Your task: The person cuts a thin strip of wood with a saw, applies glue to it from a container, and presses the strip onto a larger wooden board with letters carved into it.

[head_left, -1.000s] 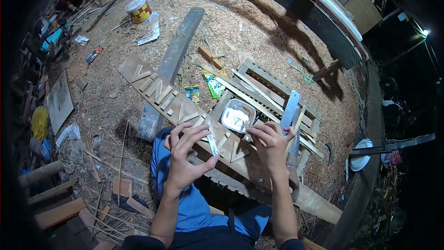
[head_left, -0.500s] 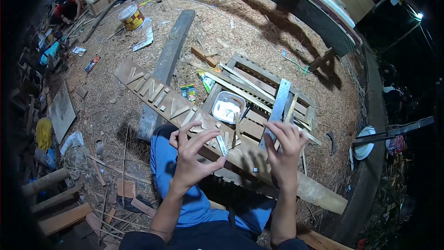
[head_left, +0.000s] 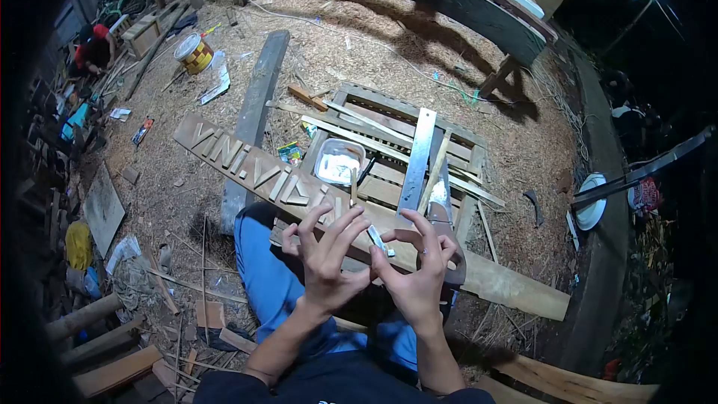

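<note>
A small pale strip with a whitish face is pinched between thumb and fingers of my left hand. Close beside it, my right hand has thumb and index finger curled at the strip's right side; whether it touches the strip is unclear. Beneath both hands lies a long wooden board bearing several small wood strips set out like letters. Behind it a clear plastic tub holds white material, with a thin stick at its near edge.
A slatted wooden frame lies beyond the board, with a metal ruler and loose sticks on it. A grey beam runs under the board. A paint bucket stands at back left, near a crouching person.
My right hand has moved away from the stick at the tub and come left and down to the strip. My left hand has shifted right with the strip. The view has tilted and shifted.
</note>
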`<action>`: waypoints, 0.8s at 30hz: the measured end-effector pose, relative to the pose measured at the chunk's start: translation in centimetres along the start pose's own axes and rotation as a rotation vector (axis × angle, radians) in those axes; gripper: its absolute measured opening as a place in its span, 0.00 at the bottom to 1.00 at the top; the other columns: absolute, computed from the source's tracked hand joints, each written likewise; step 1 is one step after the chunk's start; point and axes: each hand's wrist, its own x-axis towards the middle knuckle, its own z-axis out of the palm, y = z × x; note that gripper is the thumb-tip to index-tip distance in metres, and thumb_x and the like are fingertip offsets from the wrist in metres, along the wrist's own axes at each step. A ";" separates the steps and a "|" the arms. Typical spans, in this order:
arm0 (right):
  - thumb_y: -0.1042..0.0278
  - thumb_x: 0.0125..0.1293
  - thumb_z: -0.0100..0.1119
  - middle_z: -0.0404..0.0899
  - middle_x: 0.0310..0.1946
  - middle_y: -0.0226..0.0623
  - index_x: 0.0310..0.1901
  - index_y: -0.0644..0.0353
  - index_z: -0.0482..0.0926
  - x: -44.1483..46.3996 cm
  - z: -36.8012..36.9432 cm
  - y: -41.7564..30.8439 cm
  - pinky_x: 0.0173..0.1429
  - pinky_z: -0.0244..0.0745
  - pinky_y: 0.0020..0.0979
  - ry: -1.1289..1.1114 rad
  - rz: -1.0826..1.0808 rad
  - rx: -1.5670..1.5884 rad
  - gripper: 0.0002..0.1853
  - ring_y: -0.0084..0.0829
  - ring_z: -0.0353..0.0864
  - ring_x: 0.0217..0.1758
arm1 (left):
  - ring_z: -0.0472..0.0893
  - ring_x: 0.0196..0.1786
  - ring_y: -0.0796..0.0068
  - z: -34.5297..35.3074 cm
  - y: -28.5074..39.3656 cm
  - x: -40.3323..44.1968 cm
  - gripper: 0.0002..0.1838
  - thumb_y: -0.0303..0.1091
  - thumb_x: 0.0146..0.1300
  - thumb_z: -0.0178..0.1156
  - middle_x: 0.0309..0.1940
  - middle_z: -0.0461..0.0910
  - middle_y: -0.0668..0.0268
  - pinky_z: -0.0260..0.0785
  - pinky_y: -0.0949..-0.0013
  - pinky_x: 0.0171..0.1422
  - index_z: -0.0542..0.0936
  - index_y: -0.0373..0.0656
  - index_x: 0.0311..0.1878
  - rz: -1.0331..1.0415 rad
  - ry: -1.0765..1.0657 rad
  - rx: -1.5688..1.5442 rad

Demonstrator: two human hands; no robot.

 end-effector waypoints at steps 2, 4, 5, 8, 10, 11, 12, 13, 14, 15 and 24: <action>0.64 0.56 0.79 0.90 0.40 0.23 0.66 0.54 0.77 -0.3 -0.2 0.4 0.64 0.56 0.39 0.017 0.000 0.006 0.35 0.24 0.83 0.50 | 0.69 0.74 0.62 0.2 0.1 -0.2 0.31 0.46 0.44 0.79 0.64 0.84 0.78 0.43 0.47 0.73 0.87 0.56 0.56 0.008 0.010 -0.026; 0.64 0.56 0.79 0.91 0.40 0.24 0.66 0.54 0.76 -0.6 -0.4 0.6 0.63 0.56 0.39 0.033 -0.008 0.014 0.35 0.23 0.84 0.50 | 0.69 0.74 0.62 -0.3 0.6 0.0 0.31 0.46 0.44 0.79 0.64 0.84 0.77 0.43 0.47 0.73 0.87 0.57 0.56 0.034 -0.004 -0.008; 0.65 0.57 0.79 0.91 0.40 0.24 0.66 0.55 0.76 -0.7 -0.3 0.7 0.65 0.56 0.38 0.007 0.082 0.181 0.34 0.22 0.84 0.50 | 0.69 0.74 0.62 -0.5 0.7 0.1 0.31 0.46 0.44 0.79 0.64 0.84 0.77 0.44 0.47 0.73 0.87 0.57 0.57 0.047 -0.021 0.008; 0.67 0.60 0.78 0.91 0.40 0.28 0.66 0.57 0.76 -0.7 -0.6 0.8 0.68 0.60 0.37 -0.073 0.245 0.480 0.33 0.21 0.85 0.50 | 0.69 0.74 0.61 -0.5 0.4 0.3 0.31 0.45 0.44 0.80 0.66 0.83 0.76 0.44 0.47 0.73 0.87 0.57 0.56 0.090 -0.018 -0.059; 0.70 0.62 0.77 0.90 0.41 0.30 0.67 0.58 0.75 -0.7 -0.8 0.9 0.69 0.64 0.36 -0.122 0.320 0.608 0.32 0.20 0.85 0.50 | 0.68 0.75 0.60 -0.7 0.2 0.4 0.31 0.45 0.43 0.80 0.66 0.82 0.75 0.45 0.47 0.72 0.87 0.57 0.56 0.110 -0.022 -0.086; 0.72 0.63 0.76 0.90 0.42 0.32 0.67 0.60 0.75 -0.6 -1.0 0.8 0.66 0.70 0.33 -0.145 0.394 0.739 0.31 0.21 0.85 0.50 | 0.68 0.75 0.60 -0.8 0.0 0.5 0.31 0.45 0.43 0.80 0.67 0.81 0.74 0.46 0.48 0.72 0.87 0.57 0.56 0.131 -0.024 -0.115; 0.74 0.64 0.75 0.89 0.43 0.35 0.67 0.62 0.74 -0.5 -1.2 0.7 0.64 0.76 0.30 -0.168 0.467 0.870 0.31 0.21 0.85 0.50 | 0.68 0.75 0.60 -0.7 -0.2 0.6 0.31 0.45 0.43 0.80 0.67 0.81 0.74 0.46 0.48 0.72 0.87 0.57 0.56 0.132 -0.022 -0.116; 0.74 0.64 0.75 0.89 0.43 0.35 0.67 0.62 0.74 -0.5 -1.4 0.9 0.64 0.76 0.30 -0.168 0.465 0.869 0.31 0.21 0.85 0.50 | 0.67 0.75 0.59 -0.7 -0.4 0.7 0.31 0.45 0.42 0.80 0.68 0.81 0.73 0.46 0.49 0.73 0.87 0.58 0.55 0.137 -0.036 -0.162; 0.74 0.65 0.74 0.88 0.43 0.36 0.68 0.64 0.73 -0.6 -1.4 1.1 0.59 0.79 0.27 -0.193 0.458 0.908 0.31 0.21 0.86 0.50 | 0.66 0.75 0.58 -0.6 -0.6 0.8 0.31 0.45 0.42 0.81 0.69 0.80 0.73 0.45 0.50 0.74 0.86 0.58 0.55 0.142 -0.050 -0.208; 0.75 0.66 0.74 0.88 0.44 0.37 0.69 0.65 0.72 -0.6 -1.5 1.3 0.55 0.81 0.24 -0.220 0.450 0.948 0.31 0.21 0.86 0.50 | 0.66 0.75 0.58 -0.6 -0.7 1.0 0.31 0.45 0.42 0.81 0.69 0.80 0.73 0.45 0.50 0.74 0.86 0.58 0.55 0.140 -0.049 -0.209; 0.73 0.70 0.71 0.88 0.43 0.36 0.72 0.64 0.69 -0.8 -1.6 1.8 0.60 0.80 0.26 -0.337 0.555 1.161 0.31 0.25 0.87 0.50 | 0.59 0.78 0.51 -0.8 -1.0 1.7 0.29 0.42 0.40 0.80 0.70 0.75 0.61 0.49 0.49 0.80 0.84 0.50 0.50 0.138 -0.118 -0.355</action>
